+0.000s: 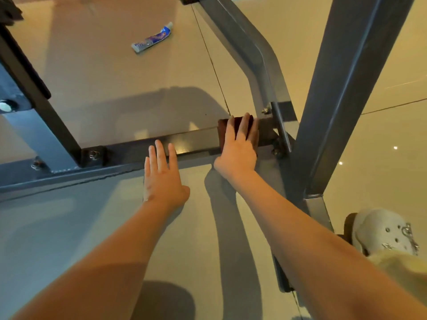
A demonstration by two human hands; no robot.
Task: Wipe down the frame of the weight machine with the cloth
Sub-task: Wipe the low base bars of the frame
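Presses down with the right grip [238, 144], fingers straight and spread over the dark red cloth [222, 131], pinning it on the low crossbar [196, 140] of the frame, just beside the bolted bracket [278, 128] at the foot of the grey upright [346, 88]. Keeps the left grip [161, 176] wide and empty further left along that crossbar; contact unclear. Probably soft, thin and light, apt to bunch or skid on smooth painted steel. Best held under a flat palm, fingertips over the far edge. May snag at the bolts.
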